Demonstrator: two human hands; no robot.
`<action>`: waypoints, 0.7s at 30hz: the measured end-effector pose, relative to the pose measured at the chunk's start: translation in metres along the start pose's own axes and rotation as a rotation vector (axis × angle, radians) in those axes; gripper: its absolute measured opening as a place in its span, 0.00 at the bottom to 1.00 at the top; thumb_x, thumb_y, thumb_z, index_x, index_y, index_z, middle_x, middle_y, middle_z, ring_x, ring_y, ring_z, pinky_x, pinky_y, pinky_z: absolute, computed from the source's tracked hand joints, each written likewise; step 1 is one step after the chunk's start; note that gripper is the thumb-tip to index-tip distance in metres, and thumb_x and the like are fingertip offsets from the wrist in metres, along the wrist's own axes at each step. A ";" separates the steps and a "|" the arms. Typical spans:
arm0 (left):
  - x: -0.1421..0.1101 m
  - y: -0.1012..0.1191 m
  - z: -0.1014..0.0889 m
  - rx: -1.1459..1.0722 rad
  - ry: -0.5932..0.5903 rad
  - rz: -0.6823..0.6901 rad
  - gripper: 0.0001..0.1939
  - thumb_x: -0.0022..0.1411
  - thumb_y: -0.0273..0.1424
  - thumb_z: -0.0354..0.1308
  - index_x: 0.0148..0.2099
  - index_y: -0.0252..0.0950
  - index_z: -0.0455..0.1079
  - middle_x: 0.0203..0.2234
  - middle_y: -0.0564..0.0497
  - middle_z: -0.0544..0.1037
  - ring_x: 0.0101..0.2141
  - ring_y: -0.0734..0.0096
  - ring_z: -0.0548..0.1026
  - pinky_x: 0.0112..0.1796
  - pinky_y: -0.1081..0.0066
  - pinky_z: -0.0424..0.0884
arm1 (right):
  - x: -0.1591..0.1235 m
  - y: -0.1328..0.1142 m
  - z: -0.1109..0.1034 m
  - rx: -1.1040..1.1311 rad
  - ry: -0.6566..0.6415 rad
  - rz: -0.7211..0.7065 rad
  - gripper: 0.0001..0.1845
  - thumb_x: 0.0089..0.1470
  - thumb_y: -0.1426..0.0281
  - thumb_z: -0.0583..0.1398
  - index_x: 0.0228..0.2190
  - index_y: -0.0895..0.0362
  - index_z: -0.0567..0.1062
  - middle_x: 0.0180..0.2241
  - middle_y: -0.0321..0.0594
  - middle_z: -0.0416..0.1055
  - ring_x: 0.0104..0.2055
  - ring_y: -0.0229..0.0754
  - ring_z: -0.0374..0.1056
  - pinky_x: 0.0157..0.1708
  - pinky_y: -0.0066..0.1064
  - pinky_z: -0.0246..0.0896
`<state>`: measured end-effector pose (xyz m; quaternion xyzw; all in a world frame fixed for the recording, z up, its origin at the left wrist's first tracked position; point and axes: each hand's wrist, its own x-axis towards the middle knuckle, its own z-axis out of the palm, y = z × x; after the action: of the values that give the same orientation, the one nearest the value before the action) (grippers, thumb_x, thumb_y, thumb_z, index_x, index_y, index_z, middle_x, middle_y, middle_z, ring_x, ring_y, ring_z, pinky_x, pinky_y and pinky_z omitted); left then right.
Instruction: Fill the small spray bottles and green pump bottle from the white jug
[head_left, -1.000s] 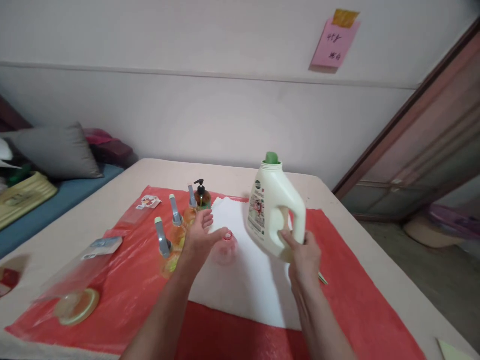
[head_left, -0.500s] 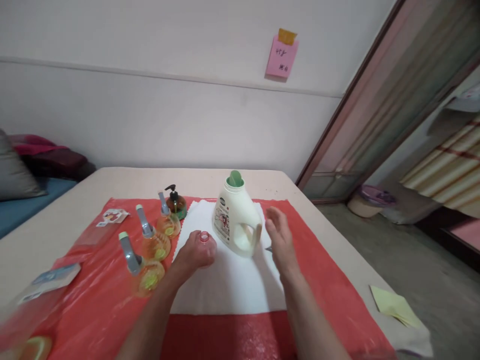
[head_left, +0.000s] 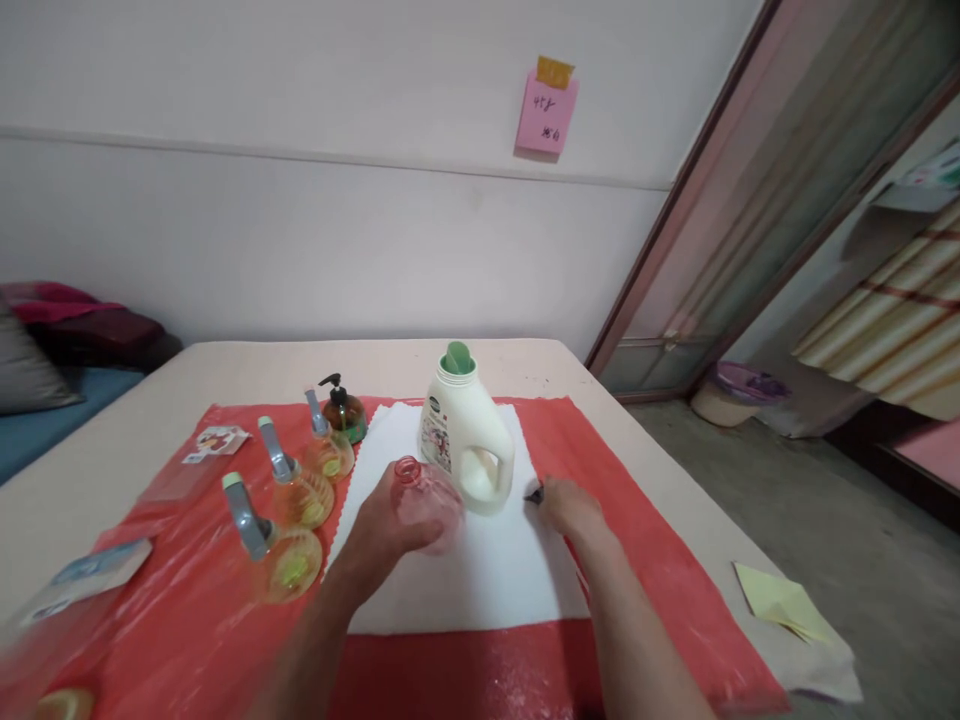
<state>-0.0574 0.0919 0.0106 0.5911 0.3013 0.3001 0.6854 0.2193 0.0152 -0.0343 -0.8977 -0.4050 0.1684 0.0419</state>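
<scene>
My left hand (head_left: 381, 530) is closed round a clear, pinkish bottle (head_left: 436, 508) with an open neck, held tilted above the white cloth (head_left: 450, 595). Just behind it stands a large cream detergent jug (head_left: 474, 425) with a handle, its mouth showing a green spout (head_left: 457, 357). To the right of the jug, my right hand (head_left: 574, 512) is down at the cloth's edge, its fingers closed at a small dark grey piece (head_left: 535, 494). What that piece is cannot be made out.
Left on the red sheet (head_left: 180, 600) stand several spray bottles (head_left: 292, 565) with yellowish liquid and a brown pump bottle (head_left: 345, 412). Plastic packets (head_left: 97, 575) lie farther left. Yellow paper (head_left: 781, 600) lies at the table's right; a bin (head_left: 731, 395) stands on the floor.
My right hand has lowered from beside the jug's handle and closed at the small dark piece. The bottle in my left hand has tilted, its body swinging right. The view has shifted slightly.
</scene>
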 end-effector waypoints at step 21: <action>-0.022 -0.005 0.066 0.718 0.084 -0.094 0.17 0.55 0.36 0.60 0.47 0.44 0.68 0.41 0.49 0.78 0.43 0.57 0.76 0.43 0.64 0.69 | -0.109 -0.076 -0.084 2.024 0.311 -0.429 0.15 0.42 0.70 0.74 0.35 0.53 0.80 0.39 0.35 0.75 0.39 0.35 0.69 0.48 0.32 0.69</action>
<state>-0.0205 0.0326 0.0151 0.7670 0.4420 0.1673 0.4341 0.1265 -0.0093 0.0897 -0.3645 -0.2157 0.3006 0.8546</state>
